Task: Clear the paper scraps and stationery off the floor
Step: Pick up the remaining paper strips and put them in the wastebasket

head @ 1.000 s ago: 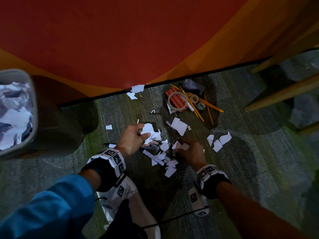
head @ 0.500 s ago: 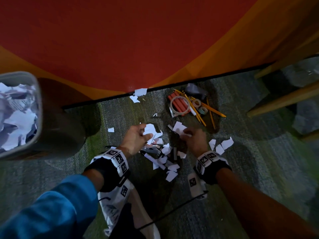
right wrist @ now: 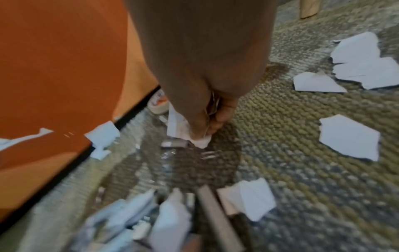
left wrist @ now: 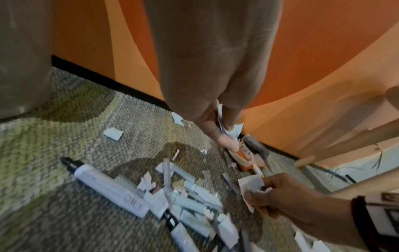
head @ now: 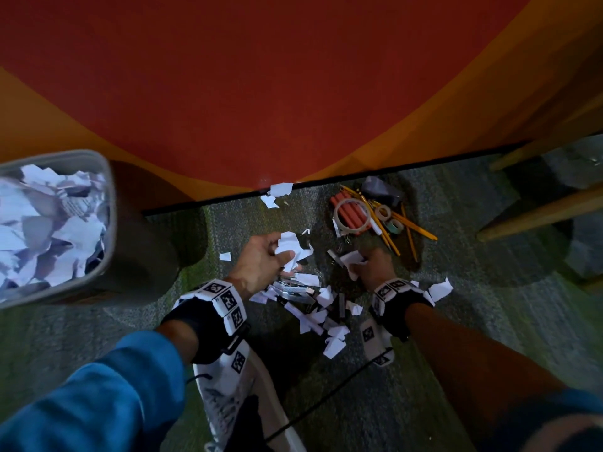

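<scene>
Torn white paper scraps [head: 321,316] and grey markers [head: 295,290] litter the nubbly carpet [head: 456,321] between both wrists; left hand [head: 261,261] clutches crumpled scraps, right hand [head: 372,269] pinches another; beyond lie pencils [head: 391,228] and tape rolls [head: 350,215]

Overhead head view; close wrist views

The carpet [head: 473,321] carries a bin [head: 107,203] of paper at far left, a near-centre heap of scraps [head: 332,345] and markers [left wrist: 112,188], more scraps [head: 440,288] to the right, two by the far wall, and pencils [head: 414,226], tape rolls [head: 352,213] and red sticks [head: 354,218] far right.
</scene>
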The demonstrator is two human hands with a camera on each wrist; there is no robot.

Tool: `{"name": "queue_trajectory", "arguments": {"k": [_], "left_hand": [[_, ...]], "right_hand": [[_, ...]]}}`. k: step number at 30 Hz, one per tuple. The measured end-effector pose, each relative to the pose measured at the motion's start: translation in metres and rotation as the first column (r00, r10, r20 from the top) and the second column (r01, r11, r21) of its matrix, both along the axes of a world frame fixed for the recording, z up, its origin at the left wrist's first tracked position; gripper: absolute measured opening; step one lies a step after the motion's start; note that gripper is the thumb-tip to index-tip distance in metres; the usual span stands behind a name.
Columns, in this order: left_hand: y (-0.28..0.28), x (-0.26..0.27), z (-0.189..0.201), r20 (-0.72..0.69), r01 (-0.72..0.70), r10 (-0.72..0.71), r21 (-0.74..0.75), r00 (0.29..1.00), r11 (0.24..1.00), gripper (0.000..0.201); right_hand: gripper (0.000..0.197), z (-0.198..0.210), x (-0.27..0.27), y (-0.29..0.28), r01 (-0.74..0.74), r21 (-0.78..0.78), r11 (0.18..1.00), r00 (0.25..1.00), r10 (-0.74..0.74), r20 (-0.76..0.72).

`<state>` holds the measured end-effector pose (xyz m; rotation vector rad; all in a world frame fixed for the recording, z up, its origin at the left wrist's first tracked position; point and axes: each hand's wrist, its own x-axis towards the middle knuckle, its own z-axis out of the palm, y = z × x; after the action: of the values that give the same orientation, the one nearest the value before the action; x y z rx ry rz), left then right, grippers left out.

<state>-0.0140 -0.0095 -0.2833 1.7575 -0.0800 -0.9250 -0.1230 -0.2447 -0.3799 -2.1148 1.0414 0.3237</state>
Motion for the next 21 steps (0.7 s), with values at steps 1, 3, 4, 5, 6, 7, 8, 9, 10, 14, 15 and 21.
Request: {"name": "queue_trajectory", "arguments": {"k": [1, 3, 4, 5, 6, 7, 8, 9, 10, 14, 15, 21], "left_hand": [[0.001, 0.001, 0.004, 0.005, 0.012, -0.012, -0.002, 1.000, 1.000, 0.042], [0.004, 0.005, 0.017, 0.010, 0.049, -0.049, -0.028, 0.999, 0.998, 0.020], [0.006, 0.006, 0.024, 0.005, 0.049, -0.048, -0.040, 0.999, 0.998, 0.016], [0.007, 0.007, 0.035, 0.030, 0.069, -0.068, -0.036, 0.997, 0.997, 0.023], [0.009, 0.009, 0.045, 0.063, 0.103, -0.100, -0.042, 0.993, 0.994, 0.024], [0.011, 0.010, 0.058, 0.104, 0.139, -0.136, -0.025, 0.985, 0.990, 0.019], [0.017, 0.013, 0.078, 0.171, 0.159, -0.157, 0.003, 0.973, 0.987, 0.015], [0.024, 0.016, 0.094, 0.216, 0.172, -0.170, 0.010, 0.961, 0.985, 0.017], [0.032, 0.022, 0.110, 0.247, 0.174, -0.173, 0.015, 0.953, 0.985, 0.020], [0.087, 0.046, 0.184, 0.334, 0.098, -0.119, 0.078, 0.935, 0.992, 0.012], [0.105, 0.054, 0.199, 0.363, 0.077, -0.111, 0.107, 0.925, 0.991, 0.010], [0.216, 0.088, 0.249, 0.491, -0.188, 0.049, 0.239, 0.870, 0.952, 0.015]], "right_hand": [[0.017, 0.003, 0.000, 0.002, 0.029, 0.019, 0.999, 0.999, -0.030, 0.039], [0.026, 0.017, 0.001, 0.007, 0.063, 0.038, 0.997, 0.983, -0.069, 0.171], [0.036, 0.028, 0.003, 0.011, 0.066, 0.044, 0.997, 0.967, -0.075, 0.245], [0.045, 0.044, 0.008, 0.016, 0.050, 0.062, 0.997, 0.946, -0.068, 0.318], [0.049, 0.062, 0.014, 0.021, 0.025, 0.098, 0.995, 0.926, -0.060, 0.372], [0.051, 0.081, 0.019, 0.026, -0.005, 0.124, 0.992, 0.916, -0.045, 0.400], [0.049, 0.103, 0.029, 0.034, -0.045, 0.140, 0.989, 0.905, -0.019, 0.425], [0.044, 0.121, 0.037, 0.040, -0.082, 0.150, 0.985, 0.897, 0.008, 0.441], [0.036, 0.140, 0.046, 0.048, -0.121, 0.157, 0.980, 0.889, 0.036, 0.457], [0.017, 0.212, 0.087, 0.094, -0.353, 0.222, 0.909, 0.834, 0.198, 0.515], [0.017, 0.229, 0.098, 0.109, -0.404, 0.228, 0.886, 0.817, 0.238, 0.524], [0.021, 0.296, 0.175, 0.214, -0.672, 0.122, 0.731, 0.672, 0.531, 0.517]]}}
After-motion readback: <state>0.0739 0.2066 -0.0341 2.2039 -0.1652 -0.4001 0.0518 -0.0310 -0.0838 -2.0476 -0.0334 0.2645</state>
